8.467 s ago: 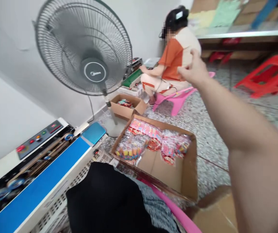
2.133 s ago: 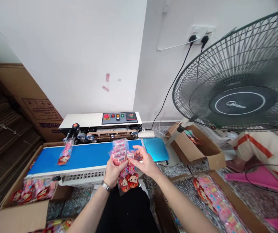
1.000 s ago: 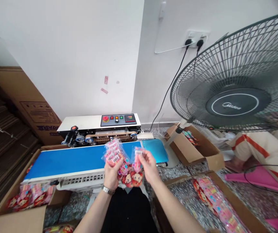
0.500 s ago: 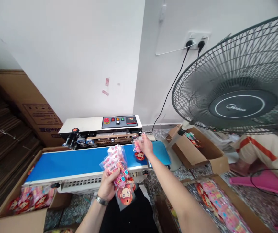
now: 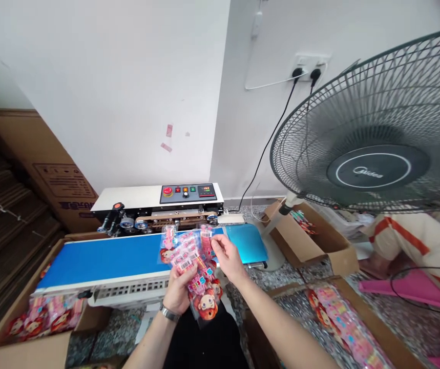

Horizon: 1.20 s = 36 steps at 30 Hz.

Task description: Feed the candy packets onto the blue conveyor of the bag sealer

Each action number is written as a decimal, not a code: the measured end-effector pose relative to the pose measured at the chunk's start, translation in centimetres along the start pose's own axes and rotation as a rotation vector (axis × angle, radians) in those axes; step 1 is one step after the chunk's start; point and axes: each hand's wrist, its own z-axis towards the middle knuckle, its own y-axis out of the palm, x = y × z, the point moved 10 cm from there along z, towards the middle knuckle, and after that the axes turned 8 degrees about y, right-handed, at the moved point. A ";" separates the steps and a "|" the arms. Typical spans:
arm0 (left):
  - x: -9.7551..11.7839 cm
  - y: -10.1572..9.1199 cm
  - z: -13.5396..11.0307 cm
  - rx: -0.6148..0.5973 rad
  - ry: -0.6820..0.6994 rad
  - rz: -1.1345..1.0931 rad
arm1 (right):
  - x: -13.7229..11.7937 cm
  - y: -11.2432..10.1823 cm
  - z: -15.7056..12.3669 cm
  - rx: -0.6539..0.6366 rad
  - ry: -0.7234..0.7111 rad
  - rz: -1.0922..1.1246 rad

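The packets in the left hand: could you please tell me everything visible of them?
The packets look like clear plastic, with pink contents, barcodes, bright lettering and red-haired cartoon heads below. Overlapping in a tilted fan, they are gripped by the left hand near the blue belt; the right hand pinches one at the right.

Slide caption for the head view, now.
Left hand holding packets, right hand pinching one packet beside a blue belt, where another packet lies.

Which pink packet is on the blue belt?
The lone packet beside the machine; the others are in the left hand, right hand or boxes.
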 end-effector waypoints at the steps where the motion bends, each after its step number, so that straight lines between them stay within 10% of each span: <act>1: 0.1 0.0 0.0 -0.005 0.010 0.015 | -0.1 0.2 0.0 -0.035 0.005 0.039; 19: 1.6 -0.1 0.0 -0.059 0.095 0.150 | 0.3 1.4 -0.7 -0.083 0.155 0.427; 24: 0.4 -0.3 0.1 0.004 0.019 0.023 | 2.2 0.9 -1.0 0.075 0.118 0.278; 30: -0.5 -2.2 0.1 0.058 -0.060 -0.005 | 6.1 -6.4 2.6 0.420 0.190 -0.024; 36: -0.6 -2.6 -0.1 0.065 -0.079 0.003 | 8.3 -8.0 6.7 0.361 0.340 -0.507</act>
